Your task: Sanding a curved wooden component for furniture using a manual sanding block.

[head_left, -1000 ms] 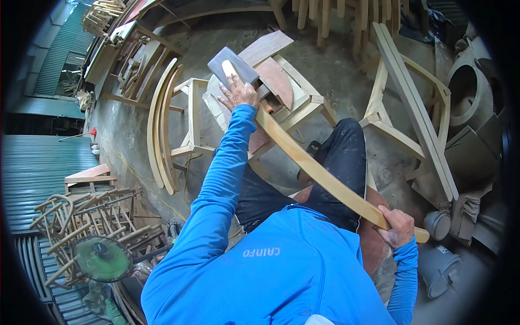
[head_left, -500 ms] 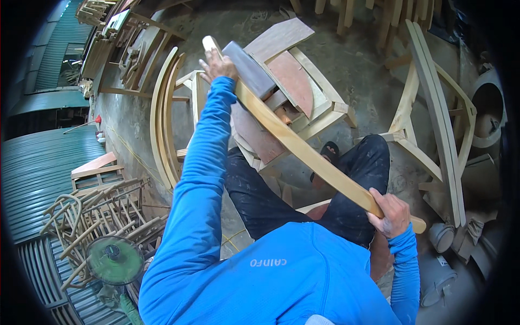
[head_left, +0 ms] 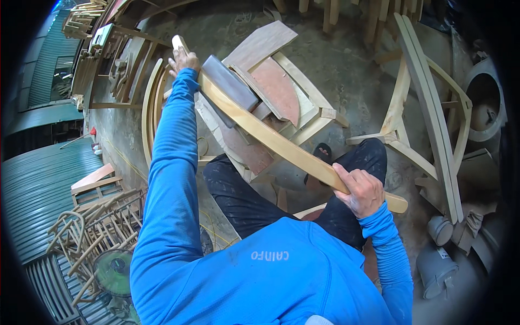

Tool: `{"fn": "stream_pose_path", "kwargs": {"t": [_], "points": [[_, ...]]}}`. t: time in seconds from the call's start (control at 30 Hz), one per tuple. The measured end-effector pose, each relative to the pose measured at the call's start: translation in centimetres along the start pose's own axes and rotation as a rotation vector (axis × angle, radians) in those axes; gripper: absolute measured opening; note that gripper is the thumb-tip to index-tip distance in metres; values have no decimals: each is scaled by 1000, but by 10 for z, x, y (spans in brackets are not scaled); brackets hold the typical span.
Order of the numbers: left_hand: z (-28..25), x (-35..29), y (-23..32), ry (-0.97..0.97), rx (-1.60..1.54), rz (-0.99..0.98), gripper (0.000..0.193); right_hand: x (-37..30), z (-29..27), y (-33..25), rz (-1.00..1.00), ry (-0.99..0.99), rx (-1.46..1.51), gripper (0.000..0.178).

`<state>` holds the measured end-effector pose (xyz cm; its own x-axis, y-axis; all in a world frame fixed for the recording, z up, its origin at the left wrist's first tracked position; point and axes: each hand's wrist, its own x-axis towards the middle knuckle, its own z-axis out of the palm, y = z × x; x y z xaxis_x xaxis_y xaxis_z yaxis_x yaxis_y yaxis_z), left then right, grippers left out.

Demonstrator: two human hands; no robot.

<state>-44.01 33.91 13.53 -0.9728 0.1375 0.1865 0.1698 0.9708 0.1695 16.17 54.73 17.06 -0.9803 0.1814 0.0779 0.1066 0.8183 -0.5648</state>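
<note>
- Gripping one end of the long curved wood strip [head_left: 281,143], the right hand [head_left: 362,190] is closed tight.
- The left hand [head_left: 183,58] holds the far end.
- It looks stiff and light; hold both ends.

Bright blue long-sleeved shirt [head_left: 260,271], ribbed cuffs, small pale print across upper back; dusty black trousers [head_left: 244,195]; bare hands.

Long curved strip of pale wood [head_left: 281,143], lying diagonally from upper left to lower right across a wooden frame [head_left: 292,103], beneath a grey block [head_left: 230,84].
</note>
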Motion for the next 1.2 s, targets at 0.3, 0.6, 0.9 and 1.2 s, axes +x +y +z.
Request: {"fn": "stream_pose_path", "kwargs": {"t": [0.3,0.6,0.9,1.2], "points": [[-30,-172,41,-88,54,39,72,-146,-38,34,18,-63,29,70],[-53,-321,76,-117,55,79,74,-270,-66,44,121,-144,55,61],[-47,-226,55,-104,-51,37,73,-174,-51,36,-14,-141,26,68],[-28,-123,16,-8,-41,54,65,-88,-25,-4,-34,-139,-18,76]]}}
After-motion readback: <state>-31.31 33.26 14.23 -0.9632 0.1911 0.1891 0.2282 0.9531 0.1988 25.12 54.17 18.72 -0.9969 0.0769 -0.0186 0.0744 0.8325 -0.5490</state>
